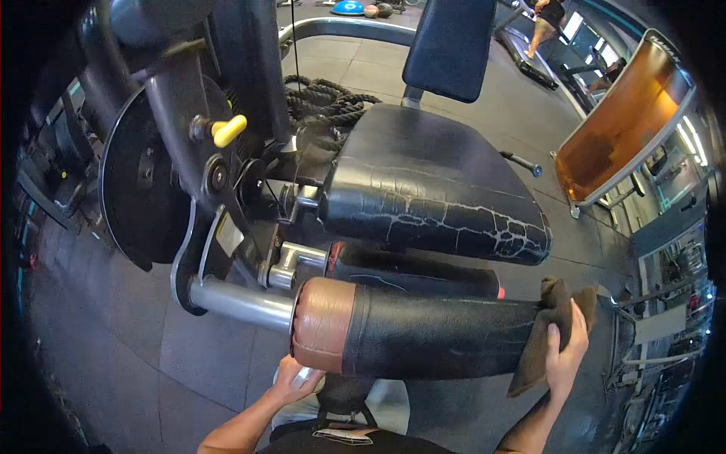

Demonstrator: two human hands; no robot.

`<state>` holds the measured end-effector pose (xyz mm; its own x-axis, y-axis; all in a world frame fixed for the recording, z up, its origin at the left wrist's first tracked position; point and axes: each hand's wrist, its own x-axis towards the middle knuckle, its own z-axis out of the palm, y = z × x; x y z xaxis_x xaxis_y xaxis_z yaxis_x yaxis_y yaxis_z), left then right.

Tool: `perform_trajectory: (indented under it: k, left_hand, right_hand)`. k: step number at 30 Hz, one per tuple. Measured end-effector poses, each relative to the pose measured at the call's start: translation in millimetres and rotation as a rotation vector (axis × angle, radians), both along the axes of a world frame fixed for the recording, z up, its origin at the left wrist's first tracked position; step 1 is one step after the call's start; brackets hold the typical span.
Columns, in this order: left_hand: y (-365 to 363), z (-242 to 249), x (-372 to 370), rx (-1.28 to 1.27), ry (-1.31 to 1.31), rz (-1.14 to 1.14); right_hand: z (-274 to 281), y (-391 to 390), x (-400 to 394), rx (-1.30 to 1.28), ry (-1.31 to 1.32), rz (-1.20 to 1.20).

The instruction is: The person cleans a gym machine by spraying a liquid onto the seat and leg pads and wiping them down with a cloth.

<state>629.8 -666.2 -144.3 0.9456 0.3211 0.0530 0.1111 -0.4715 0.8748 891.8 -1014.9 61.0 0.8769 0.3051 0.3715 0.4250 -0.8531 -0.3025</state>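
Nearest to me, the person's left hand (296, 382) was curled below the tan end of the padded roller, fingers closed on a small silvery piece; whether that belonged to the machine or was a loose thing, I could not tell. The right hand (566, 354) was at the other end, half open, the fingers nearly straight and the thumb apart, with hold of a crumpled dark brown cloth (558, 318). The cloth wrapped over the roller's end and hung down its near side, so fabric lay between palm and cover, probably to let the hand bear on the curve without bare skin against it. The long black leather-covered roller (446, 333), with its wrinkled tan band (324, 325), lay crosswise before the person's lap, both ends within reach; a thick silver metal tube (246, 304) met its left end, which seemed to be what bore it. Just beyond it sat a second, lower black roller (423, 274), then a broad black padded seat (423, 181) with a badly cracked front edge. To the left, a bright yellow T-shaped knob (230, 132) stuck out from the frame, presumably so it could be found and gripped easily. Farther off, thick dark rope (325, 102) lay heaped on the floor beside the frame, an upright black backrest (451, 45) rose behind the seat, and another person (546, 26) was on a treadmill.
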Motion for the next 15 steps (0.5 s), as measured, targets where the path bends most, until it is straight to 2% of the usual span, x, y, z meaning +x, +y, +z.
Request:
perform_trajectory:
  k: [2, 7, 13, 15]
  left_hand:
    - [3, 15, 12, 0.073, -0.16, 0.04]
    - [7, 32, 19, 0.031, -0.178, 0.066]
    - [6, -38, -13, 0.088, -0.012, -0.056]
    - [4, -48, -16, 0.1, 0.036, -0.114]
  right_hand:
    - [1, 1, 3, -0.029, 0.015, 0.073]
    - [2, -1, 10, -0.009, 0.027, 0.115]
    - [-14, -14, 12, -0.033, -0.055, 0.082]
    - [-33, -22, 6, 0.0, -0.213, -0.049]
